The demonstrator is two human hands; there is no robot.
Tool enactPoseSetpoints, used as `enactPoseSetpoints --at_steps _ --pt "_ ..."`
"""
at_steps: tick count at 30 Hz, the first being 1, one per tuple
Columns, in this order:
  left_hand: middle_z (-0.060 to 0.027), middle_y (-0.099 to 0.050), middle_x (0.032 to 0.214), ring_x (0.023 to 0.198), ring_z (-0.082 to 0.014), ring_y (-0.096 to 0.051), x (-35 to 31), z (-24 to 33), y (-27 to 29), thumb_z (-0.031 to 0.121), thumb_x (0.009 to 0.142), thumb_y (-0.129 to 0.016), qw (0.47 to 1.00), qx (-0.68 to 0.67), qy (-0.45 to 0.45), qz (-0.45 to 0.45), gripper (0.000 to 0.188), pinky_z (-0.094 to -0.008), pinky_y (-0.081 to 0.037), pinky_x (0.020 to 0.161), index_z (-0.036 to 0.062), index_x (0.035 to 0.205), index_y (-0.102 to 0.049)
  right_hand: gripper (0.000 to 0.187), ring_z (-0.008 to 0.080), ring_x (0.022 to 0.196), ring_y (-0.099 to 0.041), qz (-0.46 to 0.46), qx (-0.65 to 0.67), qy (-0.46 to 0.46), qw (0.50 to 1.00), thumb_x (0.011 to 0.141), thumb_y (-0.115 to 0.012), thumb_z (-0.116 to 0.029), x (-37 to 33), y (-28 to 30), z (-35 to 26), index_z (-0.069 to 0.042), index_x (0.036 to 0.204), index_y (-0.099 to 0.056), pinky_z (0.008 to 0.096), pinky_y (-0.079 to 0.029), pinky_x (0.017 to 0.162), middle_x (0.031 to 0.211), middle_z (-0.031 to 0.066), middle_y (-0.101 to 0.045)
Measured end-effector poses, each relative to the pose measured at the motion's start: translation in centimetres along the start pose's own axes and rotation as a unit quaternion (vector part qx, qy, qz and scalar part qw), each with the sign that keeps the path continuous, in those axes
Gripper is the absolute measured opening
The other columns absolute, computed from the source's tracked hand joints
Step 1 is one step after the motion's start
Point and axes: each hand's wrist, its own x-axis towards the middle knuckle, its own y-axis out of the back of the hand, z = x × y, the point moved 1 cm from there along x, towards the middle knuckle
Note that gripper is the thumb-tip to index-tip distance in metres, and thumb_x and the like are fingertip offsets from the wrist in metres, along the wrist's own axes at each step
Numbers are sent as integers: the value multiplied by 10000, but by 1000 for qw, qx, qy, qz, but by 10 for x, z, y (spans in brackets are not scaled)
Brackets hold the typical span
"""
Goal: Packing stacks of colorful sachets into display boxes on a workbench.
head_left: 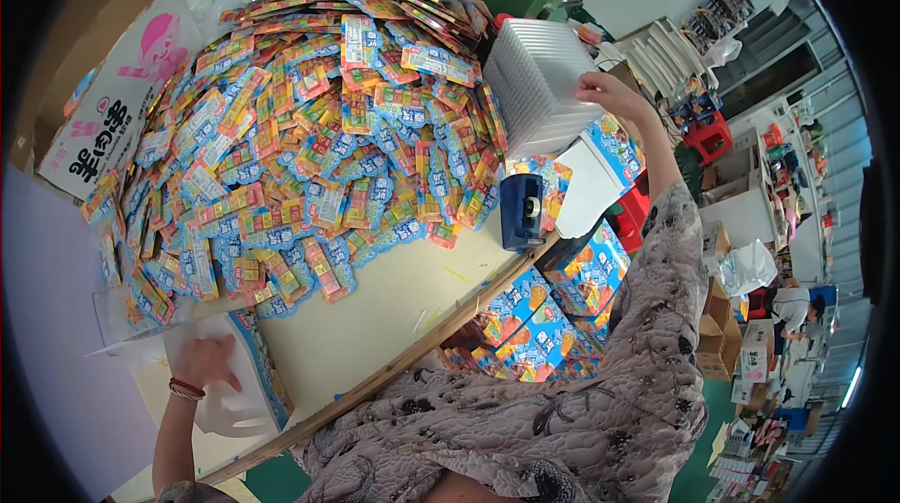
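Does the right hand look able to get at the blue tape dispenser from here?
Probably yes: the tape dispenser stands uncovered on the table, though the right hand is at the clear trays and would need to come back toward the body.

Right hand [597, 89] up at the stack of clear plastic trays [536, 81], fingers bent by its edge; left hand [204, 362], thumb spread, down at the white carton [246, 395]. Colourful flat packets [309, 147] heap the table [394, 315], blue tape dispenser [521, 214] nearby!
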Motion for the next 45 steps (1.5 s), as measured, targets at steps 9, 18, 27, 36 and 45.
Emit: enactPoseSetpoints --at_steps 9,18,27,36,45 --pt "-184 -564 1069 983 -362 -560 -73 46 -19 329 631 -822 973 -128 121 150 650 -450 -457 789 20 1101 -496 132 81 795 -547 18 87 -30 996 779 -714 -130 -19 -3 0 -28 804 -634 258 -434 760 782 3 -621" --pt "-167 -611 1080 991 -381 -582 -77 192 141 333 714 -784 883 -361 -149 261 682 -423 -468 847 84 1285 -506 120 72 796 -560 -107 82 -59 989 789 -729 -142 1 19 4 -46 838 -677 253 -436 761 799 -18 -643" --pt "-156 -363 1433 1297 -345 -389 108 296 231 206 795 -730 777 -311 -424 345 680 -423 -364 1046 87 1383 -409 98 82 817 -561 -57 192 -43 979 800 -736 -126 -8 10 26 -40 829 -697 258 -433 786 828 -11 -648" --pt "-142 -126 1547 1399 -427 -173 213 352 303 269 761 -742 752 -128 -345 547 854 -612 -235 1082 126 1462 -276 107 102 821 -567 2 162 -27 986 816 -711 -112 -9 -2 30 -27 868 -671 264 -446 745 846 0 -635" --pt "-105 -102 1564 1434 -369 -94 262 378 344 242 800 -689 723 -48 -312 615 742 -600 -171 1111 174 1451 -337 110 331 809 -524 250 -142 160 944 831 -618 -57 -31 -35 -3 -14 894 -539 400 -444 692 866 118 -522"
